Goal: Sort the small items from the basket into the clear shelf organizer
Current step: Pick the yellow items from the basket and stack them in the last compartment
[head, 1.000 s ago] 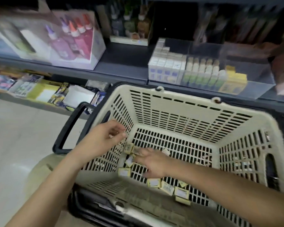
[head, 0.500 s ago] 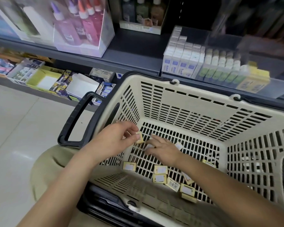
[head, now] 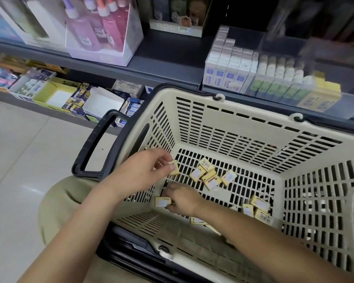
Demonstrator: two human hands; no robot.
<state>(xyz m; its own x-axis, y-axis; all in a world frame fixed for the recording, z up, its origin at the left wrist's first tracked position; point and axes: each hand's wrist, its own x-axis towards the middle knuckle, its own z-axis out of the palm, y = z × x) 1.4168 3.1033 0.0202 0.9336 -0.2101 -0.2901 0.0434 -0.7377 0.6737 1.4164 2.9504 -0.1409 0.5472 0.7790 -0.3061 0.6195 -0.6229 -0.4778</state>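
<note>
A cream slatted basket (head: 229, 111) with black handles sits in front of me. Several small yellow boxes (head: 207, 174) lie scattered on its floor. My left hand (head: 143, 170) hovers inside the basket's left side and pinches one small yellow box (head: 174, 168) between thumb and fingers. Lower down, my right hand (head: 182, 199) rests on the basket floor, its fingers closing on another yellow box (head: 163, 201). The clear shelf organizer (head: 284, 48) stands on the shelf behind the basket, holding rows of white, green and yellow boxes.
A box of glue bottles (head: 102, 31) stands on the grey shelf at upper left. A lower shelf (head: 55, 94) at left holds stationery boxes. Pale floor tiles (head: 18, 160) lie to the left. The black basket handle (head: 96, 146) sticks out leftward.
The view has shifted closer. My left hand still holds a yellow box. My right hand moved down and toward me onto a box at the basket floor's front left.
</note>
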